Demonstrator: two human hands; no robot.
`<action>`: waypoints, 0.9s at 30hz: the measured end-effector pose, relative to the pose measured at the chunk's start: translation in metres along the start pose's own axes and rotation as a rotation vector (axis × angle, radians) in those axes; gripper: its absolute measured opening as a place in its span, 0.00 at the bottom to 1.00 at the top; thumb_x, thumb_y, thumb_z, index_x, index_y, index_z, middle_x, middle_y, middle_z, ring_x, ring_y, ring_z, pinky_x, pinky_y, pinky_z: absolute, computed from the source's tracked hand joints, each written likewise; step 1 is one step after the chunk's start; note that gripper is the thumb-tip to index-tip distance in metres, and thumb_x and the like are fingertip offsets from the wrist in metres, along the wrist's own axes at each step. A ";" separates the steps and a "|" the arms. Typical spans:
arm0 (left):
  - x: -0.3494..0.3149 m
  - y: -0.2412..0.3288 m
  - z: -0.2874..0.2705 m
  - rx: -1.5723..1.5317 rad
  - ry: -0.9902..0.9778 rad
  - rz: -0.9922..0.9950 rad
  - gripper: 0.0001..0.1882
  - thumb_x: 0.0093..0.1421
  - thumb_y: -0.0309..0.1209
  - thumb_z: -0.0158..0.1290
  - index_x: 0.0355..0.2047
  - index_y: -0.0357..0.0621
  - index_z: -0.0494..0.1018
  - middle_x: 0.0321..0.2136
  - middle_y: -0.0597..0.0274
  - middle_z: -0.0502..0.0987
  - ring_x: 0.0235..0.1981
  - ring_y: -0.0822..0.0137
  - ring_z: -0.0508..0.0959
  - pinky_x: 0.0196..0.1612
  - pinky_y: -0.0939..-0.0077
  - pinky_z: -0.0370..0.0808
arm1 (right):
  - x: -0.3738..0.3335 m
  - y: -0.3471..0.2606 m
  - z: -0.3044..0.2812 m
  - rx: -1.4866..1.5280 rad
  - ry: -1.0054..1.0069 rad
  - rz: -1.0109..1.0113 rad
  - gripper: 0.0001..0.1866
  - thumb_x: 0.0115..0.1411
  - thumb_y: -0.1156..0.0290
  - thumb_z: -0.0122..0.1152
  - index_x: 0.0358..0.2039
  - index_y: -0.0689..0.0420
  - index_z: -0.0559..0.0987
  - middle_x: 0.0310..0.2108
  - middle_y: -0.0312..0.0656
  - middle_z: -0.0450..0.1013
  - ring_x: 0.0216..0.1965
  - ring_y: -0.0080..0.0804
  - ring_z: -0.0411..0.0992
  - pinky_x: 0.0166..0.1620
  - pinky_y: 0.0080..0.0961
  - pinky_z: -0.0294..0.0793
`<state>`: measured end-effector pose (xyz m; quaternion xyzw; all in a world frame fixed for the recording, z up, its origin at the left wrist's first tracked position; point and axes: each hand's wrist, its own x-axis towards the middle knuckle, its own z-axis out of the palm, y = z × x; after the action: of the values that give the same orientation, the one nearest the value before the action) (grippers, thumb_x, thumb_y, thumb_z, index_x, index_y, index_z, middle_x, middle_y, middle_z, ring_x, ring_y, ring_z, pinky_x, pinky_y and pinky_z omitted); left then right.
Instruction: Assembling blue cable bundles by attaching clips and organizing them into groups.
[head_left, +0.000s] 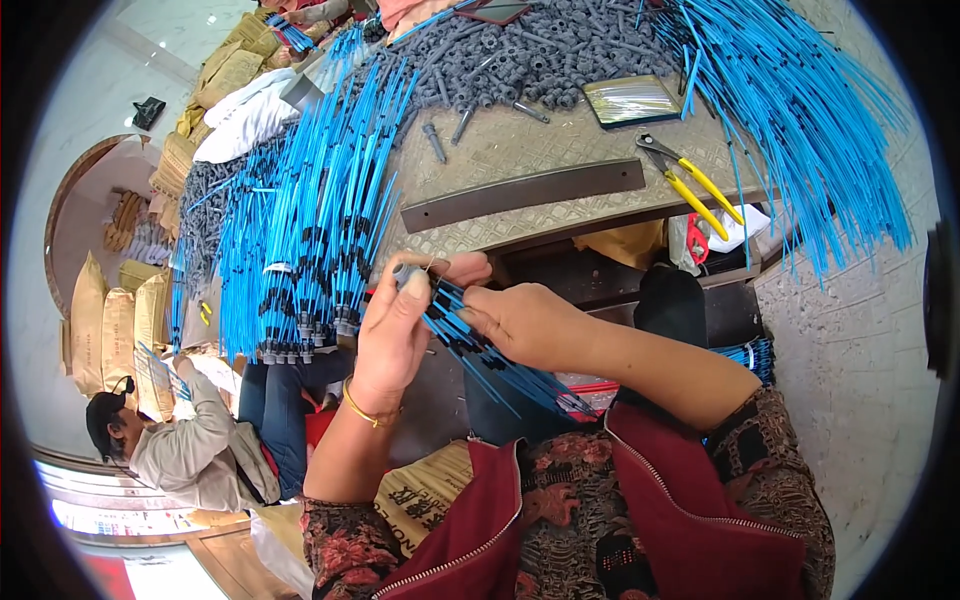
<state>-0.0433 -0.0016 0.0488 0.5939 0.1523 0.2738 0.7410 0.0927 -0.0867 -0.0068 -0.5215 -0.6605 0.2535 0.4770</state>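
My left hand (392,325) is closed around a grey plastic fitting (403,274) at the head of a bundle of thin blue rods (510,388) with black pieces along them. The bundle slants down to the right, over my lap. My right hand (525,318) pinches at the bundle just beside the left, its fingertips around the blue rods. A thin wire (432,263) shows near the fitting between my hands. Part of the fitting and the upper rods are hidden by my fingers.
Ahead is a table with a dark metal bar (525,196), yellow-handled pliers (695,185), a tray of thin strips (632,101) and a pile of grey fittings (520,55). Blue rods lie heaped left (335,165) and right (800,120). A co-worker (195,450) sits at the left.
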 end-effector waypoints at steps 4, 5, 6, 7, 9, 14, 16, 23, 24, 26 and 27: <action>-0.002 0.001 0.011 0.180 0.062 0.045 0.09 0.60 0.27 0.45 0.38 0.36 0.62 0.40 0.42 0.73 0.44 0.55 0.73 0.50 0.63 0.68 | -0.005 -0.005 0.000 -0.070 0.023 0.021 0.09 0.60 0.66 0.47 0.30 0.59 0.66 0.21 0.52 0.68 0.27 0.55 0.68 0.27 0.41 0.67; -0.001 0.002 0.015 0.215 0.097 0.078 0.08 0.59 0.25 0.47 0.37 0.36 0.62 0.38 0.44 0.74 0.42 0.60 0.74 0.48 0.67 0.70 | -0.005 -0.009 -0.003 -0.092 0.034 0.005 0.08 0.59 0.67 0.48 0.30 0.59 0.66 0.21 0.52 0.68 0.27 0.54 0.69 0.27 0.41 0.68; -0.001 0.003 0.019 0.250 0.132 0.112 0.07 0.59 0.22 0.48 0.36 0.36 0.63 0.37 0.47 0.75 0.40 0.64 0.75 0.46 0.71 0.71 | -0.004 -0.012 -0.005 -0.115 0.046 -0.010 0.07 0.59 0.68 0.49 0.30 0.59 0.66 0.21 0.51 0.68 0.27 0.53 0.69 0.27 0.40 0.68; 0.000 0.003 0.022 0.249 0.133 0.118 0.07 0.59 0.22 0.48 0.36 0.36 0.63 0.37 0.47 0.75 0.40 0.64 0.75 0.46 0.71 0.71 | -0.004 -0.014 -0.007 -0.138 0.058 -0.025 0.07 0.58 0.69 0.50 0.31 0.59 0.66 0.21 0.51 0.68 0.27 0.53 0.69 0.27 0.40 0.69; 0.004 0.002 0.028 0.309 0.165 0.213 0.06 0.57 0.20 0.49 0.34 0.37 0.63 0.34 0.49 0.76 0.37 0.66 0.76 0.43 0.74 0.72 | -0.004 -0.011 -0.009 -0.163 0.085 -0.078 0.06 0.57 0.70 0.50 0.31 0.59 0.67 0.21 0.50 0.68 0.27 0.52 0.69 0.27 0.39 0.69; 0.007 -0.025 0.030 0.405 0.132 0.314 0.05 0.57 0.18 0.45 0.31 0.38 0.61 0.30 0.49 0.77 0.34 0.63 0.77 0.41 0.71 0.73 | -0.018 0.020 -0.002 -0.221 0.159 -0.161 0.06 0.55 0.71 0.52 0.28 0.58 0.66 0.22 0.48 0.70 0.26 0.48 0.71 0.27 0.38 0.70; 0.007 -0.038 0.024 0.388 0.133 0.284 0.05 0.57 0.18 0.45 0.31 0.38 0.61 0.30 0.49 0.77 0.34 0.64 0.77 0.41 0.71 0.74 | -0.024 0.029 0.003 -0.222 0.161 -0.153 0.06 0.54 0.71 0.52 0.27 0.57 0.66 0.22 0.47 0.70 0.25 0.46 0.71 0.26 0.37 0.70; 0.005 -0.055 0.017 0.389 0.129 0.232 0.06 0.57 0.18 0.46 0.31 0.38 0.61 0.30 0.49 0.77 0.35 0.64 0.77 0.43 0.70 0.74 | -0.031 0.046 0.020 -0.165 0.217 -0.100 0.06 0.53 0.72 0.53 0.25 0.58 0.66 0.20 0.45 0.69 0.24 0.45 0.71 0.26 0.36 0.70; 0.006 -0.056 0.016 0.368 0.137 0.221 0.06 0.57 0.18 0.46 0.31 0.38 0.61 0.31 0.49 0.77 0.35 0.64 0.77 0.43 0.70 0.73 | -0.031 0.047 0.021 -0.165 0.213 -0.099 0.06 0.53 0.72 0.53 0.25 0.58 0.66 0.20 0.45 0.69 0.24 0.45 0.71 0.26 0.36 0.70; 0.006 -0.057 0.014 0.328 0.156 0.200 0.06 0.57 0.18 0.46 0.31 0.38 0.61 0.31 0.50 0.77 0.35 0.64 0.77 0.43 0.71 0.73 | -0.030 0.049 0.023 -0.198 0.224 -0.101 0.06 0.53 0.72 0.53 0.25 0.58 0.66 0.20 0.45 0.69 0.24 0.45 0.70 0.26 0.36 0.70; 0.005 -0.058 0.013 0.325 0.160 0.200 0.06 0.57 0.18 0.46 0.31 0.38 0.61 0.31 0.50 0.77 0.35 0.64 0.77 0.43 0.71 0.73 | -0.029 0.050 0.024 -0.215 0.230 -0.102 0.06 0.53 0.72 0.53 0.25 0.58 0.66 0.20 0.44 0.69 0.24 0.45 0.70 0.26 0.36 0.70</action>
<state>-0.0193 -0.0173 -0.0038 0.6942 0.1931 0.3644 0.5899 0.0939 -0.0937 -0.0690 -0.5611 -0.6503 0.0953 0.5032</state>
